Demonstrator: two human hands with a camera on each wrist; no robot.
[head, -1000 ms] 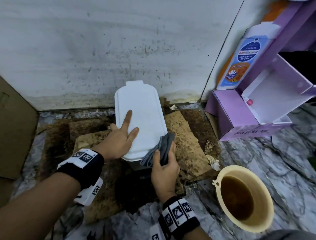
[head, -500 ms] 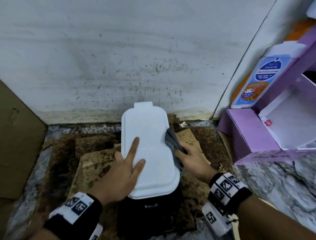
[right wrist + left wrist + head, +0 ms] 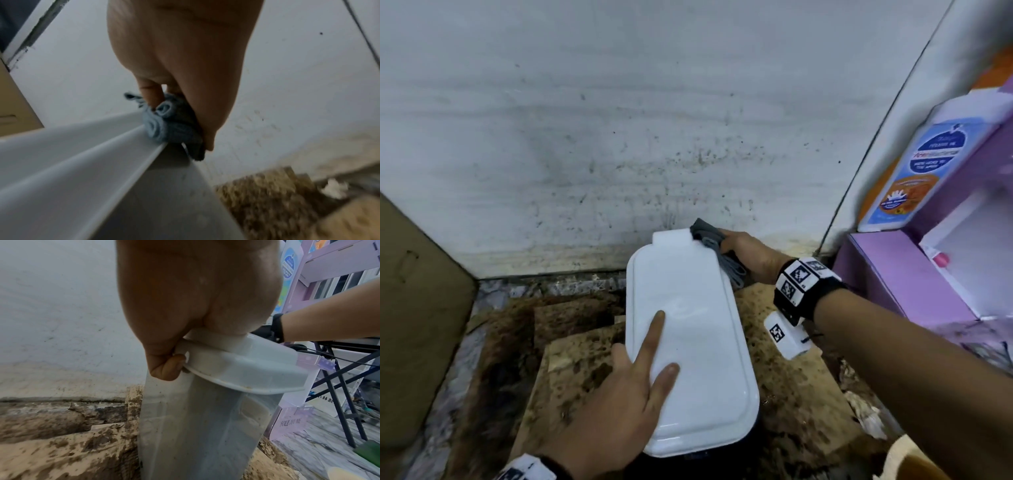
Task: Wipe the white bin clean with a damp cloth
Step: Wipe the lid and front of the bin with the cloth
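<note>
The white bin [image 3: 688, 359] stands upright on stained cardboard with its lid closed; its pale side wall [image 3: 195, 426] shows in the left wrist view. My left hand [image 3: 619, 401] lies on the lid's near left part, index finger and thumb flat on top. One finger [image 3: 168, 368] curls under the lid's left rim. My right hand [image 3: 746, 257] grips a bunched grey cloth [image 3: 710, 240] and presses it on the lid's far right corner, close to the wall. In the right wrist view the cloth [image 3: 168, 128] sits against the lid's rim [image 3: 123, 146].
Speckled white wall directly behind the bin. A purple box [image 3: 893, 284] and a blue-labelled bottle [image 3: 917, 171] stand at the right. Brown cardboard [image 3: 414, 308] leans at the left. Dirty cardboard sheets [image 3: 791, 383] cover the floor. A beige bucket's rim [image 3: 907, 455] shows at bottom right.
My right hand has slid the cloth along the lid's right edge, from the near corner to the far corner by the wall. The left hand stays on the lid.
</note>
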